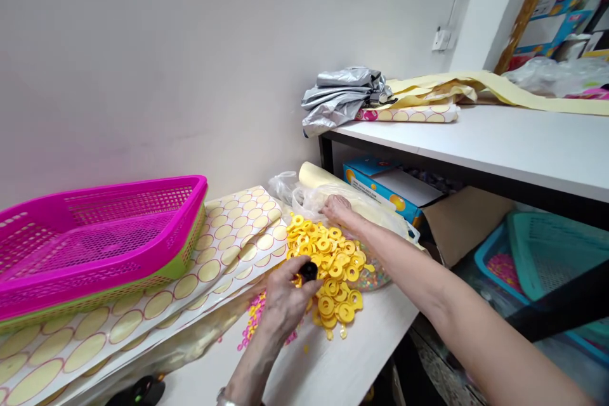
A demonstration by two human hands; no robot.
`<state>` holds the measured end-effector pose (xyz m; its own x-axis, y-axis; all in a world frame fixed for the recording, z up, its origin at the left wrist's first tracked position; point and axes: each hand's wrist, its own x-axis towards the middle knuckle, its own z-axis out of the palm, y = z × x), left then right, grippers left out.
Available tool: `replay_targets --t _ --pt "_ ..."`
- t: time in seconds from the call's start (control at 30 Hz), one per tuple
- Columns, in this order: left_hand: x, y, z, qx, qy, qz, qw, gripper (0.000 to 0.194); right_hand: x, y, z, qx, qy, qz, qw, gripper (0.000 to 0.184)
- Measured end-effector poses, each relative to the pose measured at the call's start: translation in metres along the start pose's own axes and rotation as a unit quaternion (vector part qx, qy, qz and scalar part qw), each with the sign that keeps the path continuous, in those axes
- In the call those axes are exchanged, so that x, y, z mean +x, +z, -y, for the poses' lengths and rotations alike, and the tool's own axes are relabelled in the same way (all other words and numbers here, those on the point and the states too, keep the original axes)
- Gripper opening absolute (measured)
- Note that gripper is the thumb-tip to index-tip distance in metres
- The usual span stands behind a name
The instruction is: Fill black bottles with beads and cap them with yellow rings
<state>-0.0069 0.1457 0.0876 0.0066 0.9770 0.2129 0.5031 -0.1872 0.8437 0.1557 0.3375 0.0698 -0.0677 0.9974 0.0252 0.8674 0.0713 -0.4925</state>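
Note:
My left hand point(288, 298) is closed around a small black cylindrical piece point(309, 271) with a round, dark end. It hovers over the near left edge of a heap of yellow plastic rings point(340, 266) with tails. Behind the heap, my right hand point(339, 210) has its fingers closed at a clear plastic bag point(309, 202); part of the grip is hidden. Small pink and orange pieces point(252, 320) lie scattered beside my left wrist. Right of the yellow heap, a clear container of tiny multicoloured pieces point(372, 276) is partly covered by my right forearm.
Stacked magenta baskets point(204, 203) stand at left on sheets of round stickers point(185, 285). A black object point(143, 390) lies at the near edge. To the right are a blue carton point(385, 193), a raised white shelf point(523, 139) and teal baskets point(537, 241) below it.

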Motion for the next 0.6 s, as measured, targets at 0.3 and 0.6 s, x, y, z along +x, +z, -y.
replay_targets --t 0.3,0.6 --pt "0.048 0.03 0.012 -0.142 -0.047 -0.006 0.989 0.057 0.005 0.009 -0.011 0.194 -0.004 0.026 0.981 0.015" --pt "0.083 0.049 -0.002 -0.044 -0.011 -0.001 0.999 0.041 0.009 0.006 -0.014 0.611 0.129 -0.011 0.781 0.024"
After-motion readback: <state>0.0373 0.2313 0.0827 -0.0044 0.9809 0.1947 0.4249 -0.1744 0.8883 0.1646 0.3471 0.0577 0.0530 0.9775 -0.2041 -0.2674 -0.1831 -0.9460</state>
